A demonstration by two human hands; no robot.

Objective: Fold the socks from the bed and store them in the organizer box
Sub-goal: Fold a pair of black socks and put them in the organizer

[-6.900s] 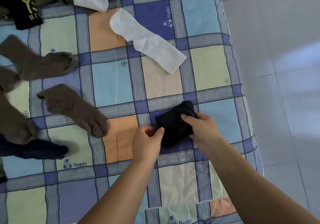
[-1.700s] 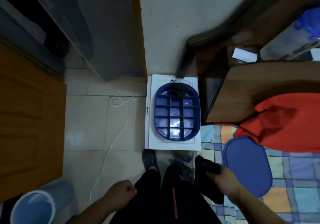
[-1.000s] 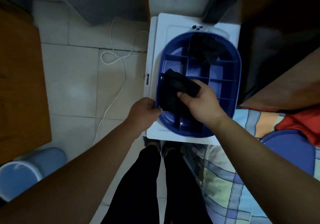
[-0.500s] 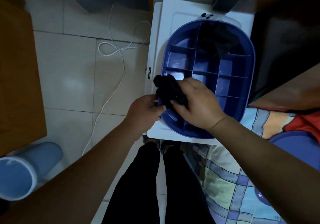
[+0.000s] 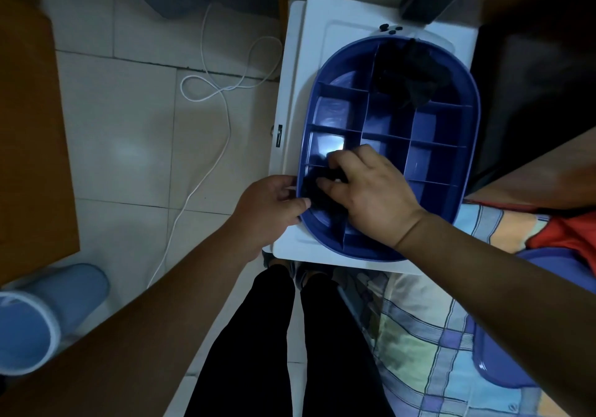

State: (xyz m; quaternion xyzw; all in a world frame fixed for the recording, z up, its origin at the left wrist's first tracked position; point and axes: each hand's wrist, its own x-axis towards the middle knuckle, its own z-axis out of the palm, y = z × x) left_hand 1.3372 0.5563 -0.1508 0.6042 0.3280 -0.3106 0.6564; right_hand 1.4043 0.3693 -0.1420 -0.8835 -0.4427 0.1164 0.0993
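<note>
1. One big shift first: the view has gone from the bed, where dark socks were being folded a few seconds back, to the white surface point(image 5: 293, 100) beside it, which carries the blue organizer box point(image 5: 469, 145).
2. Since half a second ago the folded dark sock point(image 5: 311, 192) has dropped from above the box's near-left rim down into a compartment at the near-left corner of the box; it now sits low between the dividers, partly hidden by fingers.
3. The right hand point(image 5: 371, 197) has followed it down. Its fingers lie spread and nearly flat on top of the sock, pressing it in rather than gripping it, so the carrying hold looks to have been given up.
4. The left hand point(image 5: 271, 205) has stayed at the box's left rim. Its thumb and fingertips are curled against the edge of the sock there; whether they pinch the fabric or only steady the rim I cannot tell.
5. Another dark sock bundle point(image 5: 411, 75) lies unchanged in a compartment at the far edge of the box, so this looks like the second one stored.
6. Judging from this, the sock is placed, bar a last tuck; most compartments show bare blue bottoms, and the next move is probably back to the bed for more.
</note>
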